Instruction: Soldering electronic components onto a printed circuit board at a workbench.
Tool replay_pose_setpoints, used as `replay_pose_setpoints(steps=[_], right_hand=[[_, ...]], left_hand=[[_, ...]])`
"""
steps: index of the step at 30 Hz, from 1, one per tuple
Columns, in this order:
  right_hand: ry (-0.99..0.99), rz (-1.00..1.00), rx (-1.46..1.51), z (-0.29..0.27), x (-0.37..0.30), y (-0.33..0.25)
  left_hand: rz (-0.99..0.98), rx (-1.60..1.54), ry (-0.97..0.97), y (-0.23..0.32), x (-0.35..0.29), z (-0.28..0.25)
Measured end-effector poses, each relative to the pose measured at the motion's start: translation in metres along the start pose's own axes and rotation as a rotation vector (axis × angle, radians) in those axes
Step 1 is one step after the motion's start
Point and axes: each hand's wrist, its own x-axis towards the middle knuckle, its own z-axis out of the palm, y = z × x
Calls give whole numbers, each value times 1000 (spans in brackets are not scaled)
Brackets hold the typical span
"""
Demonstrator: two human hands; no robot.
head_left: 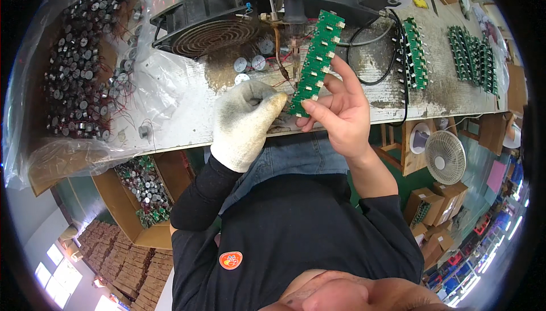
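At one o'clock from the middle of the view, a strip of green circuit boards (316, 63) slants above the worktop (190, 132), its upper end leaning toward one o'clock; the right hand (344, 118), bare, has its grip pinching the lower end, thumb on the face and fingers behind. The left hand (244, 118), in a whitish glove, sits just beside that end toward nine o'clock, its grip curled with thumb and fingers pressed together; whether anything thin lies between them I cannot tell. A soldering tip (278, 49) points down just left of the strip, near twelve o'clock, while a black fan (210, 29) with a round grille stands at eleven. Small motors (85, 72) with red wires heap up at ten o'clock, more circuit-board strips (418, 58) are gathered at two, a white fan (445, 157) stands at three, and a cardboard box (114, 200) holding boards and motors sits at eight
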Motion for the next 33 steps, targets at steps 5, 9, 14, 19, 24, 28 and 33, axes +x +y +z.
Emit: replay_pose_setpoints(steps=[5,9,14,19,24,28,33], right_hand=[[6,2,-10,1,0,0],[3,-3,-11,2,0,-1],[7,-11,-3,1,0,1],[11,2,5,2,1,-2],[1,-36,-1,3,0,-4],[3,-7,-6,1,0,-1],[3,-7,-3,-1,0,1]], left_hand=[[-54,-40,15,3,0,0],[-73,-48,13,-2,1,-2],[17,93,2,-2,4,-4],[1,68,-4,4,3,-2],[71,138,-6,7,0,-2],[14,66,8,1,1,-2],[-45,4,8,5,0,1]])
